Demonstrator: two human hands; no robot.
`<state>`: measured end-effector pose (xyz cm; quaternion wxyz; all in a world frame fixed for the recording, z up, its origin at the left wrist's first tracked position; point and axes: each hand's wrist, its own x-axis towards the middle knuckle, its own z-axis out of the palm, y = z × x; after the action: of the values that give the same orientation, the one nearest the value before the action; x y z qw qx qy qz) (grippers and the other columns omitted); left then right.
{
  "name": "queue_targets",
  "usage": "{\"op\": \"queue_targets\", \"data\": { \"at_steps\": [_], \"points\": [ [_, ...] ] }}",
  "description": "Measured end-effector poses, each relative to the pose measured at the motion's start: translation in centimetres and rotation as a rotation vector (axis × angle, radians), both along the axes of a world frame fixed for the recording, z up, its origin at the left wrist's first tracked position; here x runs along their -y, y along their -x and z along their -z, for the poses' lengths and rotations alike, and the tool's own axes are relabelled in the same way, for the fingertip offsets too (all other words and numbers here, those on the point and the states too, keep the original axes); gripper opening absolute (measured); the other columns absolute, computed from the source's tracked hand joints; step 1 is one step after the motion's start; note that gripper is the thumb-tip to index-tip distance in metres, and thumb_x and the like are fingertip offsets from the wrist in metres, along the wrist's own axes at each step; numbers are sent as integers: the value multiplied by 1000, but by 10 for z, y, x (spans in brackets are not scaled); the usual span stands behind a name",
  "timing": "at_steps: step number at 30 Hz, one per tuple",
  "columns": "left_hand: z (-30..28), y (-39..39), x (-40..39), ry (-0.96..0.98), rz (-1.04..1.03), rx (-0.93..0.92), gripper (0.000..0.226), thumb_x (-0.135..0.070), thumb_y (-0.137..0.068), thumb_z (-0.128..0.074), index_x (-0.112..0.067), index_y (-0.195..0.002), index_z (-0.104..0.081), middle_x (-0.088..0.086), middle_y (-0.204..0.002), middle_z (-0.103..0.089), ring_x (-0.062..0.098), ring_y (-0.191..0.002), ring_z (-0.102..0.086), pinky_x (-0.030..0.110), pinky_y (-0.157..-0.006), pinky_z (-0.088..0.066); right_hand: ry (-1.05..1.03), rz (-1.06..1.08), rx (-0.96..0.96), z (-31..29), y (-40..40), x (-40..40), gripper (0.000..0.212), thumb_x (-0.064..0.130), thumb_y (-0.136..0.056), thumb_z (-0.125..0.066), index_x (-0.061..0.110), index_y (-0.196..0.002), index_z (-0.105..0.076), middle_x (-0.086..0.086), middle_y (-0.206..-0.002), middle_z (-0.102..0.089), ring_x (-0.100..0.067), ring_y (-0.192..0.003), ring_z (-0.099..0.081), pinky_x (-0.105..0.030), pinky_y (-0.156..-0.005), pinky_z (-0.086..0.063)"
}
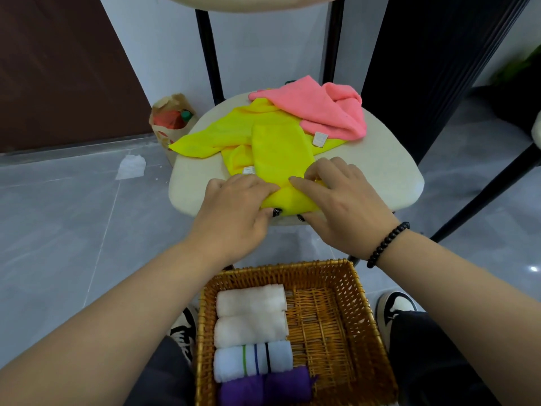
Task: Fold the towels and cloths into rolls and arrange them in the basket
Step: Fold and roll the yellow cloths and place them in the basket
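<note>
Both hands, left [234,209] and right [336,206], are pinched on the near end of a smooth yellow cloth [278,150] on a cream chair seat [380,171]; fluffy rolls [251,300] are lined in the wicker basket [336,317].

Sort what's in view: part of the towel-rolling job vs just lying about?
Job: yellow cloth under left hand and right hand; second yellow cloth; pink towel; wicker basket; rolled towels inside.

Lying about: paper bag; crumpled tissue on floor.
</note>
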<state>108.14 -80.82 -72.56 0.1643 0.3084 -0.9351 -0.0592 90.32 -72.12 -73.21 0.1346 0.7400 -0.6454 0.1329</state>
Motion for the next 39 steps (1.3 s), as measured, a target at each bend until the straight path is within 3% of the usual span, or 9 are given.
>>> {"op": "queue_targets", "data": {
  "at_steps": [4, 7, 10, 17, 21, 23, 29, 34, 39],
  "points": [
    [-6, 0, 4, -111, -18, 90, 41, -38, -96, -50, -28, -135, -52, -3, -131, -54, 21, -125, -43, 40, -96, -32, -9, -31, 64, 1, 0, -1, 36, 22, -72, -77, 9, -103, -65, -8, -91, -62, -31, -80, -59, -35, -67, -43],
    [-6, -5, -2, -51, 12, 21, 54, -52, -87, -53, -25, -134, -48, -3, -130, -54, 21, -122, -46, 41, -95, -33, -116, -10, 209, -6, 0, 2, 32, 28, -81, -61, 11, -108, -66, -7, -94, -63, -31, -86, -59, -35, -71, -41],
    [2, -8, -3, -28, 57, 1, 53, -43, -85, -67, -21, -129, -48, -1, -125, -55, 25, -116, -49, 42, -88, -37, -218, 11, 366, -14, 3, 6, 28, 27, -91, -60, 14, -115, -65, -6, -100, -61, -25, -93, -55, -42, -80, -44],
    [6, -4, 3, -287, -36, -165, 41, -31, -89, -66, -13, -125, -58, 1, -110, -45, 22, -100, -50, 37, -87, -42, -49, -54, 179, -6, -3, 4, 40, 30, -80, -63, 12, -116, -65, -13, -105, -58, -34, -91, -56, -44, -72, -49],
    [5, -1, 5, -330, -82, -129, 41, -35, -89, -64, -18, -125, -56, -5, -105, -38, 15, -93, -44, 29, -80, -37, -24, -37, 113, -3, -3, 4, 43, 23, -71, -78, 9, -111, -68, -14, -99, -60, -36, -84, -57, -42, -67, -47],
    [2, -1, 1, -310, -86, -154, 41, -37, -88, -64, -21, -124, -51, -7, -106, -38, 14, -93, -44, 32, -81, -39, -41, -25, 126, -5, -3, 4, 38, 23, -74, -71, 9, -108, -69, -13, -97, -61, -36, -83, -57, -41, -66, -44],
    [1, -8, -3, -131, -28, -14, 58, -45, -82, -69, -26, -131, -44, -1, -121, -49, 23, -104, -52, 40, -85, -40, -255, 58, 348, -23, 1, 9, 36, 26, -92, -60, 14, -126, -61, -6, -116, -55, -25, -110, -49, -41, -93, -41],
    [6, -8, -2, -326, 12, 34, 54, -56, -81, -53, -26, -126, -52, -2, -114, -53, 25, -103, -53, 43, -86, -45, -473, 92, 453, -34, 2, 6, 34, 30, -92, -59, 17, -123, -62, -3, -120, -60, -24, -106, -55, -37, -91, -46],
    [6, -6, 0, -479, -30, -77, 35, -44, -89, -61, -22, -114, -53, 1, -96, -58, 22, -87, -56, 42, -76, -48, -112, -45, 279, -24, -6, 0, 26, 20, -86, -60, 13, -109, -68, -9, -104, -60, -31, -95, -56, -50, -78, -49]
  ]
}}
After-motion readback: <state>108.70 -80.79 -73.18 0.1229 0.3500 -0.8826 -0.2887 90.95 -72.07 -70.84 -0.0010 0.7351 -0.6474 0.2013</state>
